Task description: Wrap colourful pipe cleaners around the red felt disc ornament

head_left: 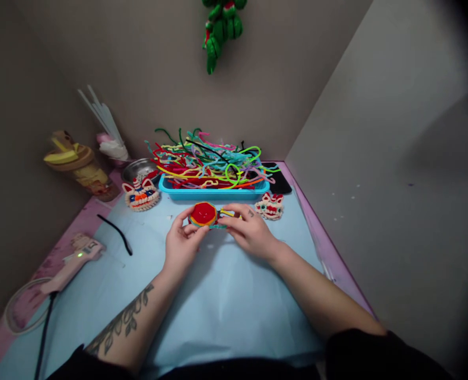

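Both hands meet over the pale blue mat [218, 301] in front of a blue tray. My left hand [183, 244] pinches the left side of a small round pipe-cleaner piece [203, 214], red on top with a yellow and blue rim. My right hand [249, 232] holds its right side, fingers closed round a yellow pipe-cleaner end [229, 213] sticking out of it. The piece is just above the mat or resting on it; I cannot tell which.
The blue tray [213, 192] behind the hands is heaped with coloured pipe cleaners [210, 158]. Two small cat-face figures sit at left [141, 194] and right [270, 206]. A pink glue gun [73, 258], a black pipe cleaner [117, 232], a metal bowl [139, 169] and a phone [279, 179] lie around.
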`<move>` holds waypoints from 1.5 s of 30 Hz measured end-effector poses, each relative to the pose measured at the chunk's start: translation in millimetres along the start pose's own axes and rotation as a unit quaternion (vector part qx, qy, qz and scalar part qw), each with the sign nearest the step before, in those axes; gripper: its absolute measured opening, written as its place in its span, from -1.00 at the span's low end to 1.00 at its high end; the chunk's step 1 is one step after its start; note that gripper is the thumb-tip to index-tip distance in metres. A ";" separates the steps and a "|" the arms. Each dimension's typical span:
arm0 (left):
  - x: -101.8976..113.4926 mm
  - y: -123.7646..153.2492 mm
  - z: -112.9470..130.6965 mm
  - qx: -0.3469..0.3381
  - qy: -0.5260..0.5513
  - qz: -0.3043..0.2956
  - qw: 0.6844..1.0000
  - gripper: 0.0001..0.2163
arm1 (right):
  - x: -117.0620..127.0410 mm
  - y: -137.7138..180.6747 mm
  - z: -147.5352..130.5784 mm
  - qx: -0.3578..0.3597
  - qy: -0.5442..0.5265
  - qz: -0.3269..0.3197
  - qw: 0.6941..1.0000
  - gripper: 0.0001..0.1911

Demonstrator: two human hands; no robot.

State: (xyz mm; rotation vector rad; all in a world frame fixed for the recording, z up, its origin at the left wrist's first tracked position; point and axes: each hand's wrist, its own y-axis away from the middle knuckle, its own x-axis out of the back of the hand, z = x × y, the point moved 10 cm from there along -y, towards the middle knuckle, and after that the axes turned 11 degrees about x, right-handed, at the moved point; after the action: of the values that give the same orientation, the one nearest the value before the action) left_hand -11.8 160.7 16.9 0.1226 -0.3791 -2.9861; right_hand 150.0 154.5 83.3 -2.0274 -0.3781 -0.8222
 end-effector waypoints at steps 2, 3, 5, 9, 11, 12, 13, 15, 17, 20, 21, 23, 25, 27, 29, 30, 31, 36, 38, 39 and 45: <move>-0.1 -1.9 -2.0 0.005 -0.001 -0.005 1.000 -0.37 | -3.6 -0.2 -0.4 0.022 0.041 -0.031 0.998 -0.77; -0.2 -2.6 -2.7 0.008 -0.002 -0.007 1.000 -0.37 | -4.1 0.1 0.3 0.025 0.052 -0.032 0.998 -0.79; -1.1 -2.7 -4.0 0.015 -0.003 -0.010 1.000 -0.36 | -2.4 0.8 1.7 0.021 0.058 -0.010 0.998 -0.81; -8.4 2.1 -6.9 0.036 0.005 -0.022 0.999 -0.37 | 5.4 7.7 13.4 -0.064 0.021 0.085 0.994 -0.85; -12.3 4.9 -8.7 0.043 0.017 -0.030 0.999 -0.37 | 6.2 13.8 22.0 -0.122 -0.011 0.125 0.985 -0.86; -13.1 5.6 -10.0 0.045 0.023 -0.030 0.998 -0.36 | 4.8 16.0 25.0 -0.142 -0.027 0.135 0.980 -0.86; -13.1 5.7 -11.5 0.048 0.029 -0.029 0.998 -0.36 | 2.4 17.1 26.7 -0.154 -0.045 0.138 0.977 -0.86; -11.5 4.6 -14.6 0.052 0.037 -0.025 0.998 -0.35 | -3.0 17.0 27.7 -0.163 -0.076 0.130 0.975 -0.89; -9.6 2.9 -16.2 0.053 0.044 -0.024 0.997 -0.33 | -5.7 16.0 27.7 -0.166 -0.095 0.125 0.974 -0.93; -10.1 2.4 -15.1 0.053 0.049 -0.029 0.997 -0.33 | -6.6 16.2 29.8 -0.184 -0.114 0.129 0.968 -0.96; -11.1 3.0 -14.2 0.054 0.047 -0.032 0.997 -0.33 | -6.5 17.2 31.9 -0.196 -0.123 0.135 0.963 -0.96; -13.6 4.9 -11.9 0.055 0.044 -0.036 0.997 -0.34 | -7.4 20.8 38.6 -0.228 -0.145 0.153 0.951 -0.94; -15.4 6.8 -10.1 0.054 0.044 -0.039 0.997 -0.34 | -10.8 25.7 47.2 -0.262 -0.172 0.165 0.935 -0.94; -16.8 7.8 -10.0 0.055 0.048 -0.044 0.996 -0.33 | -16.4 30.0 55.7 -0.287 -0.202 0.167 0.921 -0.96; -17.9 7.4 -11.9 0.058 0.049 -0.052 0.996 -0.33 | -22.3 33.7 62.8 -0.304 -0.231 0.165 0.909 -0.94; -18.4 6.8 -13.3 0.060 0.049 -0.057 0.995 -0.33 | -25.3 35.3 65.8 -0.312 -0.245 0.164 0.903 -0.92; -18.9 6.0 -14.7 0.061 0.050 -0.062 0.995 -0.33 | -28.3 37.0 68.2 -0.320 -0.260 0.163 0.896 -0.90; -22.1 2.1 -20.6 0.070 0.057 -0.082 0.993 -0.35 | -42.9 40.7 68.4 -0.354 -0.346 0.157 0.855 -0.85; -23.0 1.6 -20.7 0.071 0.065 -0.085 0.992 -0.34 | -43.8 39.1 64.2 -0.352 -0.356 0.154 0.852 -0.85; -22.5 1.6 -20.2 0.068 0.070 -0.081 0.992 -0.32 | -42.5 38.4 62.6 -0.349 -0.350 0.156 0.855 -0.85; -7.4 3.4 -14.5 0.030 0.046 -0.009 0.998 -0.36 | -36.0 37.0 55.7 -0.334 -0.311 0.170 0.873 -0.86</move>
State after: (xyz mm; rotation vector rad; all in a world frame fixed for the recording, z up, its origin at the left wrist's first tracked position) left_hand -2.7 154.9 4.3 0.2688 -0.4593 -2.9746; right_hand 166.4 181.7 14.2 -2.8924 -0.0648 -0.0310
